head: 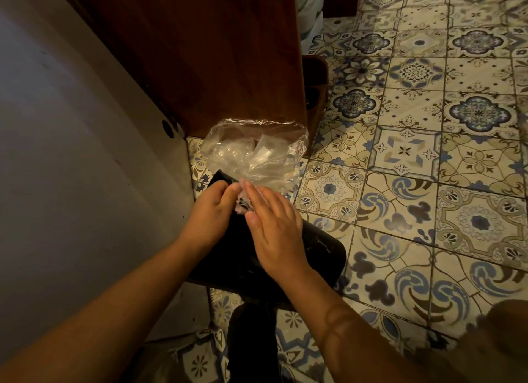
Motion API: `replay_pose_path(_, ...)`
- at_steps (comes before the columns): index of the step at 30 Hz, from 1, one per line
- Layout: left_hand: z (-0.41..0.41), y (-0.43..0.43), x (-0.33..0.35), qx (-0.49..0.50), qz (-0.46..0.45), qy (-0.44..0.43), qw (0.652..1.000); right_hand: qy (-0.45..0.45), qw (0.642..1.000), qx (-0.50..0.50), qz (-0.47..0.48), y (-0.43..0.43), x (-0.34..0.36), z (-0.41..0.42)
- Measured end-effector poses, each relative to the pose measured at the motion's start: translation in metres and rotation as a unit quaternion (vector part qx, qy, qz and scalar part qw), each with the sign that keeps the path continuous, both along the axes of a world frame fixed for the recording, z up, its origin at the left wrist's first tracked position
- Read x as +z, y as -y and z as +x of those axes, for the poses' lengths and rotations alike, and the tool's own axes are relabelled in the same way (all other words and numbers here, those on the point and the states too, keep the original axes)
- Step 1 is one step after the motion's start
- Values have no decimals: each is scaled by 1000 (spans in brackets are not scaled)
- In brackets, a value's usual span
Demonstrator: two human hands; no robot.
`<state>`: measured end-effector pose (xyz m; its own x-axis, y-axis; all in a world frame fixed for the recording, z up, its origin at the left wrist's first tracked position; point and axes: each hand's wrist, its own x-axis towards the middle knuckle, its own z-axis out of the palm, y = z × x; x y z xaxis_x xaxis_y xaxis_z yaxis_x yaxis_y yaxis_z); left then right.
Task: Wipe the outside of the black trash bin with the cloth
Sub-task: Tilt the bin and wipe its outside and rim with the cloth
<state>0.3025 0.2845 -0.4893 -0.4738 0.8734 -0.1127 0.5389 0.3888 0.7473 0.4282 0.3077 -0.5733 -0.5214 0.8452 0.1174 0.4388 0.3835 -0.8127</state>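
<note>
The black trash bin (320, 254) lies tilted on its side on the tiled floor, its mouth pointing away from me. A clear plastic liner (257, 151) bulges out of that mouth. My left hand (208, 214) grips the bin's upper left side near the rim. My right hand (274, 228) lies flat on the bin's outer wall, pressing a small pale pinkish cloth (243, 202) that shows only between the fingertips of both hands. Most of the cloth is hidden under my right palm.
A dark wooden cabinet (200, 54) stands just beyond the bin. A plain wall (71, 154) runs along the left. Patterned floor tiles (428, 154) spread to the right. A dark stool or stand (251, 339) is below the bin, between my forearms.
</note>
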Motion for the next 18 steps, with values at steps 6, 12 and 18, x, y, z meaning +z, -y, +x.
replay_pose_path(6,-5,1,-7,62,-27,-5,998,48,998,-27,-8,-2,-36,27)
replay_pose_path(12,-4,3,-10,66,-26,-21,997,71,993,-67,-73,-8,-74,66)
replay_pose_path(18,1,1,-6,47,-34,-21,998,76,984,-109,-119,-10,-106,102)
